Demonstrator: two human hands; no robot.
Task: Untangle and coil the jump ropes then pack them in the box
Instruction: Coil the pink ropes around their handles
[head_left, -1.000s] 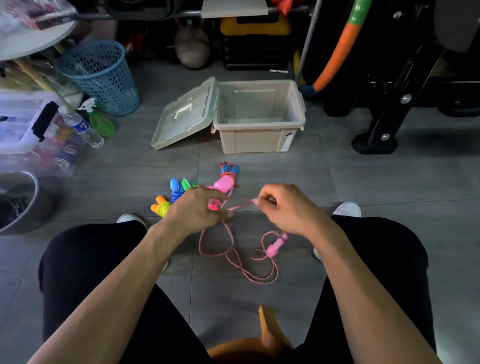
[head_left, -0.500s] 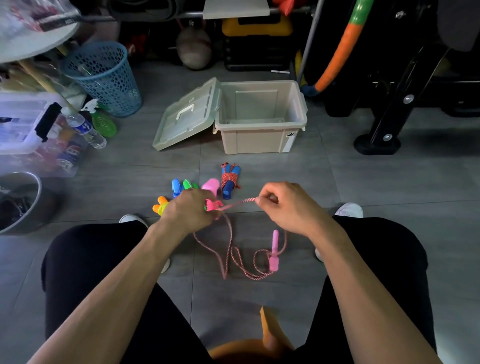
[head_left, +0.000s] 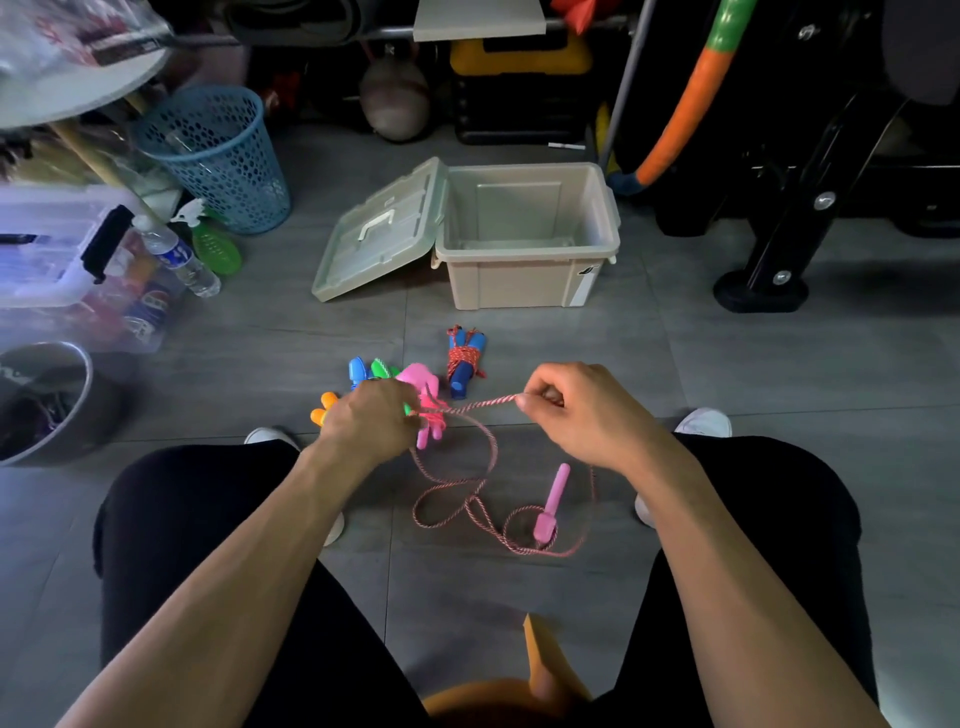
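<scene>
At the far left, a metal bowl (head_left: 44, 400) sat on the grey tiled floor (head_left: 727, 374), with a clear storage bin (head_left: 62, 249), a water bottle (head_left: 179, 257), a green spray bottle (head_left: 210, 244) and a blue mesh basket (head_left: 215, 156) behind it. Nearer the centre, a group of orange, blue and green jump rope handles (head_left: 358, 382) lay on the floor just beyond the left hand (head_left: 371, 418). The left hand was clenched around a pink handle (head_left: 423, 384) and several turns of pink rope wound beside it. A short, taut span of the pink jump rope (head_left: 480, 405) ran from that bundle to the right hand (head_left: 582, 410), which pinched the cord between thumb and curled fingers. The rest of the rope hung down and lay in loose loops on the floor between the person's knees, and the second pink handle (head_left: 551, 501) rested among those loops. A blue-handled jump rope (head_left: 464, 358), already coiled and bound with its red cord, lay on the floor just beyond the hands. Farther away stood the beige box (head_left: 524, 275), its hinged lid (head_left: 379, 234) folded open to the left. A black equipment stand (head_left: 769, 244) occupied the far right.
</scene>
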